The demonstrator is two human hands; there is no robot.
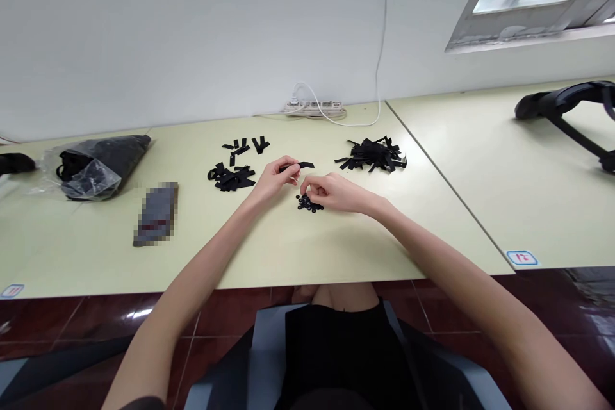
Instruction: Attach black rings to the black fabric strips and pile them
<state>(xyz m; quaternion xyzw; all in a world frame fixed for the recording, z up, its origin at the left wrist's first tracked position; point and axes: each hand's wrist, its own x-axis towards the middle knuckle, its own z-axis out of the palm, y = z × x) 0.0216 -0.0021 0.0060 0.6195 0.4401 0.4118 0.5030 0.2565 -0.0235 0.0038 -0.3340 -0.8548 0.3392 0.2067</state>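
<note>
My left hand [279,178] pinches a short black fabric strip [306,165], whose free end sticks out to the right past the fingertips. Just to its right, my right hand [329,192] is over a small pile of black rings [307,204], its thumb and fingers pressed together at the pile's edge. Whatever lies between those fingertips is hidden. Left of my left hand is a heap of black strip pieces [232,177], with several more pieces [240,146] scattered behind it. A larger heap of loose black strips [373,155] lies behind and right of my right hand.
A power strip [314,108] with a white cable sits against the wall. At left are a clear plastic bag [96,166] with black contents and a blurred dark grey object [157,214]. A black curved frame [567,115] stands at far right.
</note>
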